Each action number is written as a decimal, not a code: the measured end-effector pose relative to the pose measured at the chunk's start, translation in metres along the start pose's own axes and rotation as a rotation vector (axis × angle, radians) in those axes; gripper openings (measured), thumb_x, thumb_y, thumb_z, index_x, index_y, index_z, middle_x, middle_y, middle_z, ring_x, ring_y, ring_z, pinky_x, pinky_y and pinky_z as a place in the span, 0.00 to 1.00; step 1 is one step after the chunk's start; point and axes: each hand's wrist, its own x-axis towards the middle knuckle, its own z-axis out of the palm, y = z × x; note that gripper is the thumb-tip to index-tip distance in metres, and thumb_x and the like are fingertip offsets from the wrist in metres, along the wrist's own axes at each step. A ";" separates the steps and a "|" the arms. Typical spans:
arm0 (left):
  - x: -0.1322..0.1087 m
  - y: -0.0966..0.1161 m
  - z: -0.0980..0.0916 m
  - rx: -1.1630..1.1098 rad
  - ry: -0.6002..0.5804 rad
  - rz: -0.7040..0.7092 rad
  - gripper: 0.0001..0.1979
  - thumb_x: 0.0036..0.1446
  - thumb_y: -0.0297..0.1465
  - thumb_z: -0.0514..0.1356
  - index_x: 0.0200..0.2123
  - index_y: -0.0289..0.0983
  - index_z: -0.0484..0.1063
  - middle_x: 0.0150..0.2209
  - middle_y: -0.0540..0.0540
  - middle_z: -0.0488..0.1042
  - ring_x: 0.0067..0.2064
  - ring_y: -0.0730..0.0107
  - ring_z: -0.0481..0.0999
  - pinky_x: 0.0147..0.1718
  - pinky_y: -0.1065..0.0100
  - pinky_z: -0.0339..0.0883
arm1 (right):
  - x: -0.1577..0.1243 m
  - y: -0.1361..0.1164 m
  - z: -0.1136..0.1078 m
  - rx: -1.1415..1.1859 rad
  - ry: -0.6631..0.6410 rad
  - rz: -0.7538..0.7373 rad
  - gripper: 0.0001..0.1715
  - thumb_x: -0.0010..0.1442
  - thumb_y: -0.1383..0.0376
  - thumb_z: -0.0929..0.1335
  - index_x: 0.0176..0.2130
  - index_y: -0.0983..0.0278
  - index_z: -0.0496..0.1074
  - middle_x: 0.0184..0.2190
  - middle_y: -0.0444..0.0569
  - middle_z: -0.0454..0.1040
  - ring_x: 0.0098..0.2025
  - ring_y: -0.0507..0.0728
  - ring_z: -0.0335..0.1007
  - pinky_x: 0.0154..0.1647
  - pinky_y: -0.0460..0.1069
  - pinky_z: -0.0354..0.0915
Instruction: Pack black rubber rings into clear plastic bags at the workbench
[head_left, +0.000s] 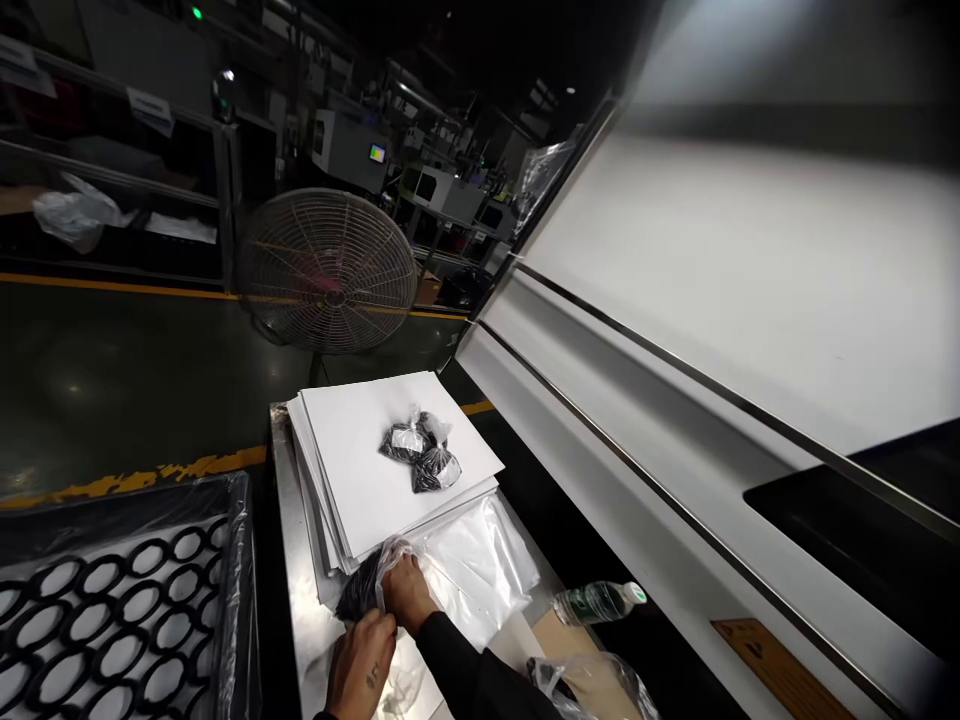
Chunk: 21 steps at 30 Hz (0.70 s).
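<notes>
A clear plastic bag with black contents (pixel 360 592) lies at the front edge of the stacked white sheets. My right hand (pixel 409 592) is closed on the gathered clear plastic at the bag's right end. Just below it, my left hand (pixel 361 660) has its fingers curled against the same plastic, thumb side toward the right hand. Flat clear plastic bags (pixel 480 570) are spread out to the right of my hands. On top of the white sheets (pixel 360 430) sit several small tied bags of black parts (pixel 436 468) with white labels.
A black tray (pixel 238 560) of black rings on white stands at left. Beyond the metal table (pixel 289 500) is a large fan (pixel 330 275). A plastic bottle (pixel 596 602) lies at right, near a cardboard piece (pixel 562 632). A large white panelled machine (pixel 675 420) rises along the right.
</notes>
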 end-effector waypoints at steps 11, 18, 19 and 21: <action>-0.015 -0.004 -0.012 -0.241 0.034 -0.040 0.21 0.61 0.30 0.44 0.49 0.42 0.72 0.48 0.43 0.78 0.48 0.64 0.77 0.46 0.67 0.68 | -0.004 -0.013 0.007 -0.005 -0.043 0.145 0.29 0.59 0.72 0.60 0.59 0.76 0.61 0.57 0.74 0.66 0.59 0.72 0.63 0.57 0.66 0.62; -0.042 -0.025 -0.014 -0.496 0.079 -0.152 0.18 0.57 0.31 0.45 0.39 0.40 0.74 0.31 0.48 0.78 0.33 0.68 0.76 0.36 0.70 0.66 | -0.011 -0.005 0.005 0.178 -0.050 0.122 0.18 0.56 0.69 0.63 0.46 0.70 0.73 0.43 0.65 0.78 0.44 0.69 0.75 0.44 0.60 0.70; -0.045 -0.026 -0.016 -0.504 0.069 -0.151 0.16 0.57 0.32 0.46 0.37 0.39 0.74 0.26 0.49 0.74 0.28 0.68 0.72 0.32 0.70 0.64 | -0.013 -0.002 0.003 0.212 -0.047 0.131 0.16 0.56 0.68 0.63 0.42 0.69 0.74 0.41 0.64 0.78 0.42 0.69 0.76 0.43 0.59 0.69; -0.051 -0.027 -0.020 -0.511 0.050 -0.156 0.15 0.56 0.34 0.47 0.35 0.38 0.73 0.20 0.53 0.65 0.24 0.69 0.65 0.28 0.69 0.59 | -0.018 0.006 -0.002 0.288 -0.024 0.153 0.13 0.57 0.67 0.63 0.38 0.68 0.75 0.39 0.63 0.79 0.41 0.67 0.76 0.42 0.58 0.68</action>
